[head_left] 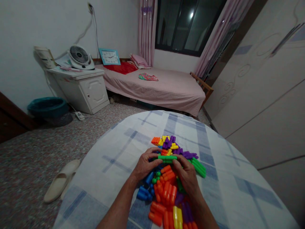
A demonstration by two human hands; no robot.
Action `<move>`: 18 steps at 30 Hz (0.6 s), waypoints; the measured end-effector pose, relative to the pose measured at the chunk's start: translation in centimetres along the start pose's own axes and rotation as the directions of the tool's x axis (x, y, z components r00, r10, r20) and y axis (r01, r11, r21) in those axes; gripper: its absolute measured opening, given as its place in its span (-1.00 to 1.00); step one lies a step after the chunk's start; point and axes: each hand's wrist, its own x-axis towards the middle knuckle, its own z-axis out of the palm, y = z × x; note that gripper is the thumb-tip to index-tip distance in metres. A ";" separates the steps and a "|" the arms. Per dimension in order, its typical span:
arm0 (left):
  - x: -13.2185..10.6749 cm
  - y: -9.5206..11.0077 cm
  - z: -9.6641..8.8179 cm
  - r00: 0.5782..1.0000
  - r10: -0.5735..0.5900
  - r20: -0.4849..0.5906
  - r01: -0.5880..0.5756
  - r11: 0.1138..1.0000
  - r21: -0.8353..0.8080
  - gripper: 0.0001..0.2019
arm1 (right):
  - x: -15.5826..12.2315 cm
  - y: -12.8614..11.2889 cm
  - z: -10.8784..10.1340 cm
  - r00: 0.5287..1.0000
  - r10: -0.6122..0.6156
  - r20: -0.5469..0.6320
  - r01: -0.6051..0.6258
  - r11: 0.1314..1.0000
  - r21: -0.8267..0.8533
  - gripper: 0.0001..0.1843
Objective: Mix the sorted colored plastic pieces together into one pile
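Both hands gripped one green rod piece (167, 157), the left hand (145, 165) pinching its left end and the right hand (187, 173) its right end, fingers clenched on it. It was held just above the pile of coloured blocks (166, 194) on the checked tablecloth (119, 159). Its long axis ran level, left to right. Judged step: joining or separating rod pieces; the next move would call for steady, aligned pressure along that axis.

Both forearms reach forward, left hand (145, 165) and right hand (186, 173) close together, fingers curled in a pinch.
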 end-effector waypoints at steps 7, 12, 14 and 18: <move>0.0 0.8 -0.9 0.994 -0.062 -0.094 0.051 0.992 -0.116 -0.77 | 0.2 0.4 -0.6 0.970 0.087 -0.228 -0.068 0.994 0.091 -0.68; -0.1 0.8 -1.2 0.991 -0.053 -0.119 0.038 0.991 -0.130 -0.73 | 0.1 0.2 -1.0 0.976 -0.001 -0.219 0.004 1.000 0.014 -0.68; 0.0 0.7 -1.2 0.992 -0.014 -0.123 0.004 0.996 -0.086 -0.73 | 0.1 -0.4 -1.1 0.983 -0.091 -0.159 0.085 0.995 -0.046 -0.66; 0.2 0.3 -1.2 0.949 -0.018 -0.315 0.011 1.000 -0.025 -0.68 | 0.7 -0.4 -3.3 0.919 -0.074 -0.388 0.022 0.990 -0.136 -0.60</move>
